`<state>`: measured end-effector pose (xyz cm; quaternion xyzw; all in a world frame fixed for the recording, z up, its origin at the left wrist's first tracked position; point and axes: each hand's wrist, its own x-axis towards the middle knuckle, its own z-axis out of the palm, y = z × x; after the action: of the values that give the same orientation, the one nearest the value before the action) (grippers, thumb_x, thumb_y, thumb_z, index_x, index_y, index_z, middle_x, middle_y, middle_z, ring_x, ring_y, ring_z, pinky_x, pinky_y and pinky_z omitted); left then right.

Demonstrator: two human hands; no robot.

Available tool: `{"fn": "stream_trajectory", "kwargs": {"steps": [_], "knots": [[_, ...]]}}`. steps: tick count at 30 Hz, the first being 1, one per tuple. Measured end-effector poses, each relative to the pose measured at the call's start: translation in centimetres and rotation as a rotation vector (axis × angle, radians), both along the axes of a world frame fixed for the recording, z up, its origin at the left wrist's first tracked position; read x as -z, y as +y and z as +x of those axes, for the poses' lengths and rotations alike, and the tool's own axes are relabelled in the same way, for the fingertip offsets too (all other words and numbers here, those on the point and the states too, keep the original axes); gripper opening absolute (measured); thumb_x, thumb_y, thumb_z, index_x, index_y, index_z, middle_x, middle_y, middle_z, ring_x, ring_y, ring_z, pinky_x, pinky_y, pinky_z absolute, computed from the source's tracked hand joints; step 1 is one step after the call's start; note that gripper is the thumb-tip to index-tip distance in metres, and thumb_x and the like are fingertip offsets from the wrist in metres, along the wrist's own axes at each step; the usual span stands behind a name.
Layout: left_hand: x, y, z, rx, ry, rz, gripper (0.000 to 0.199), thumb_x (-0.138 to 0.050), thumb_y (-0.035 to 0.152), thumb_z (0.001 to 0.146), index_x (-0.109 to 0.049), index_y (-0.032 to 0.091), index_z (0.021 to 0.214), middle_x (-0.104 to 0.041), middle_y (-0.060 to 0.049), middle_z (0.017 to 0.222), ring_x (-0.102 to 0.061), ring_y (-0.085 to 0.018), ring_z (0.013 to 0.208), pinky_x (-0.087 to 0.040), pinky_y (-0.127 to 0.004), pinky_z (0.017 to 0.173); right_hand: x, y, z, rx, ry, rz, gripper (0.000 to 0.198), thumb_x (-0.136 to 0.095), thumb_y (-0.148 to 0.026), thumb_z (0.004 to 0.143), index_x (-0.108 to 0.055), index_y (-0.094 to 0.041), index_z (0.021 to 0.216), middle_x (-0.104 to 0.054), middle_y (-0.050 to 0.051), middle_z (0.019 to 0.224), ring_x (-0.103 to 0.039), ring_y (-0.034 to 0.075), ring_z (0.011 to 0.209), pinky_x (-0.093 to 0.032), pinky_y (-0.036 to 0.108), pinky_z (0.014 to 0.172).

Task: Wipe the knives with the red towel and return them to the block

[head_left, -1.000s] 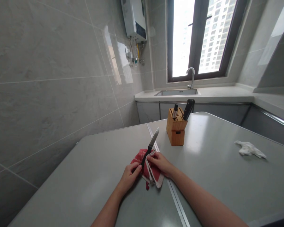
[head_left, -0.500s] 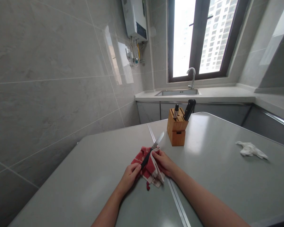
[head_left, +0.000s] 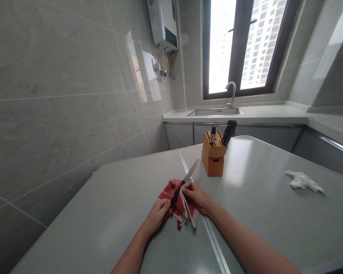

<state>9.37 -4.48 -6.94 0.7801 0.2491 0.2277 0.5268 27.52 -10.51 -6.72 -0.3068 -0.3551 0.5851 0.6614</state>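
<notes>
A knife point(head_left: 191, 170) with a black handle points up and to the right, its blade bare. My left hand point(head_left: 159, 211) grips the end of that handle, thumb on top. Around and under the handle lies a red and white cloth point(head_left: 170, 189), bunched in loose folds. My right hand point(head_left: 197, 196) pinches the cloth's right side, close by the handle; its fingertips are partly hidden by the folds. Beyond the blade tip stands a wooden knife block point(head_left: 214, 156).
The block holds a large black-handled knife point(head_left: 229, 132) and a smaller black-and-silver handle point(head_left: 212, 135). A crumpled white cloth or tissue point(head_left: 303, 180) lies on the right of the table point(head_left: 108, 201). Behind are a sink point(head_left: 214, 112) and a faucet point(head_left: 233, 93).
The blade has turned slightly and no longer shines as brightly. The cloth's folds have shifted a little beside my right hand. Both hands stay nearly in place.
</notes>
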Motion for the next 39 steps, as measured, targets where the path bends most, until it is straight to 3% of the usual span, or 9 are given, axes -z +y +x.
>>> {"fn": "stream_trajectory", "kwargs": {"steps": [15, 29, 39], "knots": [[-0.1, 0.0, 0.1, 0.011, 0.016, 0.017, 0.053, -0.037, 0.057, 0.087, -0.051, 0.014, 0.06, -0.039, 0.004, 0.049, -0.033, -0.01, 0.047, -0.023, -0.023, 0.047, -0.3, -0.2, -0.4, -0.015, -0.2, 0.008, 0.03, -0.077, -0.031, 0.063, -0.063, -0.016, 0.084, -0.067, 0.001, 0.079, -0.061, 0.014, 0.069, -0.048, 0.027, 0.069], [0.6, 0.6, 0.1, -0.022, -0.002, -0.02, 0.05, -0.041, 0.059, 0.084, -0.048, 0.016, 0.058, -0.037, 0.005, 0.049, -0.03, -0.009, 0.046, -0.021, -0.023, 0.045, -0.1, -0.2, -0.9, 0.027, -0.497, 0.092, 0.031, -0.076, -0.033, 0.063, -0.066, -0.018, 0.087, -0.069, 0.003, 0.089, -0.061, 0.021, 0.085, -0.047, 0.034, 0.081], [0.8, 0.7, 0.1, -0.041, -0.008, 0.062, 0.051, -0.041, 0.059, 0.084, -0.047, 0.015, 0.059, -0.036, 0.004, 0.054, -0.031, -0.01, 0.051, -0.025, -0.022, 0.048, -0.3, -0.2, -1.0, 0.04, -0.633, 0.17, 0.03, -0.072, -0.037, 0.069, -0.064, -0.018, 0.09, -0.068, 0.004, 0.091, -0.061, 0.021, 0.086, -0.046, 0.034, 0.081]]}}
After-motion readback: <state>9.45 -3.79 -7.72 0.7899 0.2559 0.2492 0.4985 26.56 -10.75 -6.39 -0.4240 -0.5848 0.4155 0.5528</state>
